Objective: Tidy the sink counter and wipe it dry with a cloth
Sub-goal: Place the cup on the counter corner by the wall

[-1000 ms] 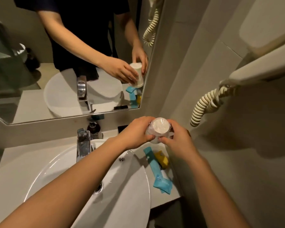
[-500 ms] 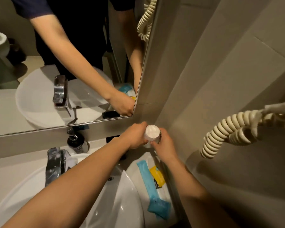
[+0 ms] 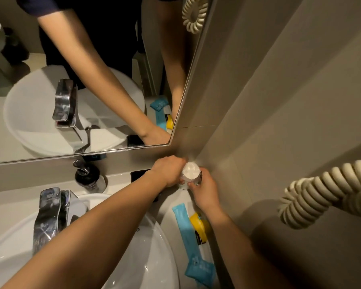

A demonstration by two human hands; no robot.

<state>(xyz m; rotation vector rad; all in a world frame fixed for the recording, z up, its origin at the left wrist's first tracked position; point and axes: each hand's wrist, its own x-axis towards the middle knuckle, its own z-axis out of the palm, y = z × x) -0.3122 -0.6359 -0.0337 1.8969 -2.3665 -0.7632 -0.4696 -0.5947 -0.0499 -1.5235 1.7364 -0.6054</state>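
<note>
From the head camera we see our left hand (image 3: 168,171) and right hand (image 3: 204,192), each grip closed around a white cup (image 3: 190,176) in the tabletop's (image 3: 121,182) back corner, beside the sink (image 3: 150,257) and blue packets (image 3: 188,230).

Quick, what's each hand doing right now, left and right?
Left hand: closed around the small white upside-down paper cup in the back corner of the counter.
Right hand: fingers closed on the same cup from the near side.

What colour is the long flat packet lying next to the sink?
Light blue: the long flat packet, seen best in the head view.
</note>
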